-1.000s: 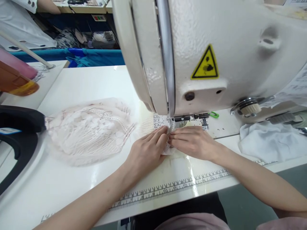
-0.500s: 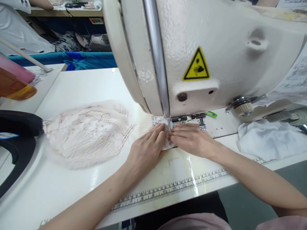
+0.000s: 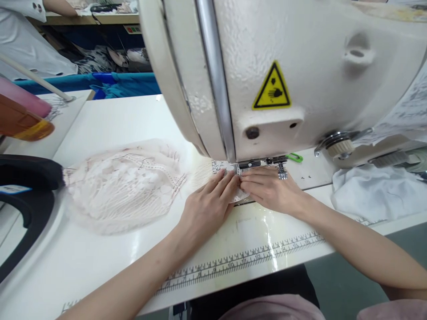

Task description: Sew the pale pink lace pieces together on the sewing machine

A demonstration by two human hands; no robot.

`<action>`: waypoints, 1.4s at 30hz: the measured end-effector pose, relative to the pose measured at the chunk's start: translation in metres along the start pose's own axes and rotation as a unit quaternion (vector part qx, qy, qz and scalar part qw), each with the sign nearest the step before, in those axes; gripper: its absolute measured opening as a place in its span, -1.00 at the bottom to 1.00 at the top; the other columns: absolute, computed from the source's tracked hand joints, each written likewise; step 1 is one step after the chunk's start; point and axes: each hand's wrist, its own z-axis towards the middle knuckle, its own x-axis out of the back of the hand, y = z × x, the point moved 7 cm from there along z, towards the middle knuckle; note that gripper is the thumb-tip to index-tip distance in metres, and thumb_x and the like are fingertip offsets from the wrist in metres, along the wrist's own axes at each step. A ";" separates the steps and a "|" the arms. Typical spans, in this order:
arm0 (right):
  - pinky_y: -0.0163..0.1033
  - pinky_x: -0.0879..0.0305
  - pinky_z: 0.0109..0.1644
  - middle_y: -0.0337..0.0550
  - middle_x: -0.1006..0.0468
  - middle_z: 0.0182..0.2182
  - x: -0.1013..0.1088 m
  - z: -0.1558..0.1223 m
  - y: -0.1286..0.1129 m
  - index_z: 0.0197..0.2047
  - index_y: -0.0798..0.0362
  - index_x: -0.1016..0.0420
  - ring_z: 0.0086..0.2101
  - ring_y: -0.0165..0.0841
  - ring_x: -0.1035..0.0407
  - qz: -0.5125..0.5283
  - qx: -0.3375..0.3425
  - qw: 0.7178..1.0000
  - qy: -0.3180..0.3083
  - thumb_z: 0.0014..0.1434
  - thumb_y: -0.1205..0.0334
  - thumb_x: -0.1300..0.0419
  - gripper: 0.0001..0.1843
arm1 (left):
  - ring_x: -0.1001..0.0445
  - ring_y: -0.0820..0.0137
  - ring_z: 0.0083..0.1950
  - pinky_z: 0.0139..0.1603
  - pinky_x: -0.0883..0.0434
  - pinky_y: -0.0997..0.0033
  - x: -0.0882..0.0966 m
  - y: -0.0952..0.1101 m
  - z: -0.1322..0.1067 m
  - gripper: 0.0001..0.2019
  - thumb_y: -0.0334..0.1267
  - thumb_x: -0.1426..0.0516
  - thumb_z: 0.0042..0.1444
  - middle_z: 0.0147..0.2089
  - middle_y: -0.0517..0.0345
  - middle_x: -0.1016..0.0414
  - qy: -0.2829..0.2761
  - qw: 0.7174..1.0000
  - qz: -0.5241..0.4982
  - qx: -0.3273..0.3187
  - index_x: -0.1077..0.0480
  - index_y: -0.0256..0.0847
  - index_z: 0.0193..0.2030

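Note:
A pale pink lace garment [image 3: 123, 186] lies spread on the white sewing table [image 3: 110, 120], its near end running under the head of a cream sewing machine [image 3: 283, 71]. My left hand [image 3: 208, 206] lies flat on the lace strip just in front of the presser foot [image 3: 247, 165], fingers stretched out and pressing it down. My right hand [image 3: 270, 189] rests flat beside it, fingertips meeting the left ones on the same lace edge. The needle itself is hidden behind the machine head.
A printed ruler [image 3: 240, 260] runs along the table's front edge. White cloth [image 3: 373, 195] is heaped at the right. A black curved object [image 3: 26, 195] and pink and orange items [image 3: 23, 115] sit at the left. Another person's white garment [image 3: 20, 40] shows at top left.
Both hands have slid the lace end a little further in towards the presser foot, so less of the strip shows in front of the fingers. The spread garment stays where it was.

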 end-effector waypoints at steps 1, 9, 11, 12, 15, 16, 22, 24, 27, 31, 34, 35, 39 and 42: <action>-0.19 -0.44 -0.08 -0.17 -0.62 -0.27 0.001 0.000 0.001 -0.23 0.04 -0.54 -0.15 -0.35 -0.46 0.001 0.000 1.000 0.000 0.26 0.42 -0.04 -0.75 | -0.35 0.10 0.24 0.10 -0.50 0.11 0.000 0.001 0.000 -0.62 -0.39 -0.03 0.23 0.20 -0.09 -0.39 0.001 1.000 0.006 -0.005 -0.34 -0.34 0.18; -0.21 -0.37 -0.11 -0.15 -0.60 -0.18 0.000 -0.002 0.007 -0.22 0.05 -0.53 -0.15 -0.36 -0.46 -0.017 -0.022 1.000 -0.011 0.26 0.44 -0.01 -0.73 | -0.40 0.12 0.19 0.07 -0.52 0.14 0.001 0.004 0.003 -0.66 -0.33 -0.03 0.28 0.17 -0.11 -0.42 0.022 0.999 0.030 -0.037 -0.38 -0.40 0.13; -0.23 -0.33 -0.16 -0.16 -0.60 -0.16 0.001 -0.002 0.008 -0.23 0.04 -0.53 -0.18 -0.37 -0.46 -0.028 -0.032 0.999 -0.012 0.26 0.44 0.00 -0.72 | -0.39 0.13 0.21 0.08 -0.52 0.12 0.001 0.004 0.004 -0.66 -0.32 -0.02 0.29 0.18 -0.11 -0.41 0.020 0.999 0.024 -0.035 -0.38 -0.38 0.14; -0.24 -0.31 -0.19 -0.17 -0.60 -0.16 0.002 -0.002 0.009 -0.23 0.04 -0.53 -0.20 -0.38 -0.46 -0.033 -0.037 0.999 -0.011 0.25 0.44 0.00 -0.72 | -0.38 0.13 0.22 0.09 -0.51 0.11 0.001 0.003 0.004 -0.66 -0.32 -0.01 0.29 0.18 -0.11 -0.40 0.018 0.999 0.020 -0.031 -0.37 -0.36 0.15; -0.23 -0.23 -0.26 -0.20 -0.60 -0.15 0.006 -0.002 0.008 -0.23 0.02 -0.53 -0.26 -0.39 -0.46 -0.060 -0.045 0.997 -0.002 0.24 0.43 -0.01 -0.73 | -0.35 0.13 0.24 0.10 -0.51 0.10 0.000 0.002 0.004 -0.65 -0.32 -0.01 0.29 0.20 -0.10 -0.39 0.011 1.000 0.014 -0.022 -0.35 -0.32 0.17; -0.22 -0.20 -0.29 -0.22 -0.61 -0.16 0.008 -0.002 0.008 -0.22 0.02 -0.52 -0.29 -0.39 -0.46 -0.078 -0.044 0.996 0.004 0.24 0.43 -0.01 -0.73 | -0.35 0.13 0.24 0.10 -0.51 0.10 -0.001 0.002 0.005 -0.65 -0.32 -0.01 0.29 0.20 -0.09 -0.39 0.010 1.000 0.014 -0.020 -0.35 -0.31 0.17; -0.20 -0.06 -0.38 -0.28 -0.62 -0.21 0.012 -0.002 0.008 -0.21 0.02 -0.51 -0.36 -0.40 -0.44 -0.132 -0.046 0.990 0.009 0.24 0.40 0.01 -0.74 | -0.33 0.11 0.26 0.11 -0.50 0.08 -0.002 -0.001 0.006 -0.65 -0.31 -0.01 0.29 0.20 -0.10 -0.39 0.008 1.000 0.000 -0.006 -0.35 -0.30 0.18; -0.21 -0.09 -0.36 -0.26 -0.61 -0.21 0.008 -0.001 0.011 -0.20 0.00 -0.51 -0.34 -0.41 -0.43 -0.106 -0.058 0.993 -0.007 0.24 0.40 0.03 -0.71 | -0.32 0.11 0.26 0.13 -0.48 0.06 -0.002 -0.002 0.007 -0.65 -0.31 -0.01 0.30 0.20 -0.10 -0.39 0.011 1.000 -0.008 -0.006 -0.35 -0.30 0.18; -0.22 -0.15 -0.32 -0.23 -0.60 -0.18 0.006 -0.002 0.014 -0.16 -0.02 -0.51 -0.31 -0.40 -0.43 -0.082 -0.070 0.994 -0.014 0.24 0.40 0.04 -0.69 | -0.37 0.15 0.22 0.20 -0.43 0.08 0.000 0.001 0.007 -0.69 -0.35 -0.01 0.29 0.16 -0.09 -0.43 0.027 0.999 -0.007 -0.041 -0.38 -0.35 0.13; -0.24 -0.20 -0.29 -0.21 -0.59 -0.17 0.005 -0.001 0.012 -0.16 0.00 -0.52 -0.28 -0.39 -0.43 -0.092 -0.055 0.994 -0.013 0.25 0.42 0.02 -0.70 | -0.45 0.23 0.15 0.16 -0.47 0.22 0.004 0.007 0.006 -0.77 -0.43 -0.02 0.27 0.11 -0.08 -0.48 0.027 0.997 -0.005 -0.078 -0.44 -0.36 -0.03; -0.25 -0.25 -0.25 -0.18 -0.59 -0.18 0.001 -0.002 0.008 -0.16 0.01 -0.51 -0.22 -0.39 -0.43 -0.086 -0.029 0.996 -0.010 0.26 0.44 0.00 -0.71 | -0.46 0.24 0.14 0.14 -0.49 0.23 0.006 0.006 0.006 -0.76 -0.43 0.00 0.26 0.10 -0.08 -0.49 0.021 0.998 -0.008 -0.066 -0.44 -0.35 -0.04; -0.25 -0.27 -0.22 -0.17 -0.58 -0.17 -0.001 -0.002 0.007 -0.15 0.01 -0.51 -0.19 -0.38 -0.42 -0.080 -0.022 0.997 -0.009 0.26 0.45 0.00 -0.71 | -0.45 0.24 0.15 0.14 -0.49 0.22 0.007 0.005 0.006 -0.76 -0.43 0.01 0.26 0.10 -0.08 -0.49 0.019 0.998 -0.009 -0.060 -0.44 -0.34 -0.04; -0.22 -0.29 -0.10 -0.16 -0.57 -0.15 -0.007 -0.002 0.004 -0.11 0.00 -0.49 -0.12 -0.37 -0.39 -0.058 -0.011 0.998 0.000 0.26 0.46 -0.03 -0.73 | -0.46 0.24 0.14 0.10 -0.51 0.22 0.007 0.001 0.006 -0.76 -0.41 0.02 0.27 0.09 -0.09 -0.49 0.015 0.999 -0.010 -0.040 -0.44 -0.33 -0.06; -0.21 -0.28 -0.06 -0.18 -0.57 -0.15 -0.009 0.000 0.001 -0.13 -0.01 -0.49 -0.11 -0.37 -0.38 -0.057 -0.015 0.998 0.010 0.26 0.45 -0.04 -0.73 | -0.47 0.22 0.13 0.09 -0.52 0.20 0.006 -0.002 0.006 -0.75 -0.43 0.04 0.25 0.09 -0.10 -0.49 0.016 1.000 -0.004 -0.026 -0.44 -0.33 -0.07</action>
